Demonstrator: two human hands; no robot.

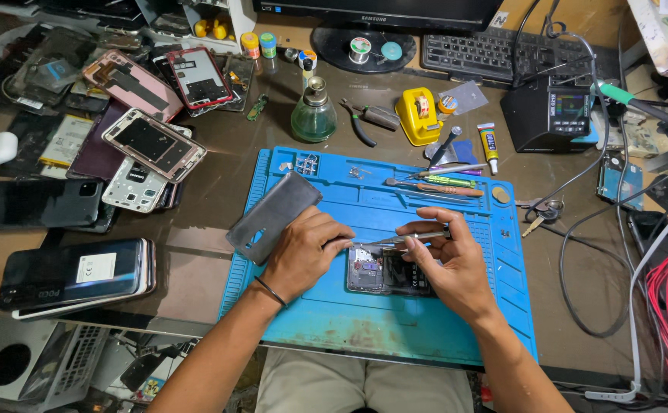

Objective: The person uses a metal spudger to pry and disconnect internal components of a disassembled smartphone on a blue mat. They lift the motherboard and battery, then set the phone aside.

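Note:
An opened phone [389, 271] with its insides showing lies on a blue work mat [395, 329]. My left hand [303, 252] rests on the phone's left end, fingers curled against it. My right hand [449, 264] holds thin metal tweezers [395, 239] whose tip points left over the phone's upper part. A grey back cover [273, 216] lies tilted on the mat just left of my left hand.
Several phones and phone frames [150, 145] are piled at the left. A green glass bottle [314, 115], pliers [364, 122], a yellow tape holder [418, 115], a glue tube [489, 147] and hand tools [441, 183] sit behind the mat. Cables [617, 252] run at the right.

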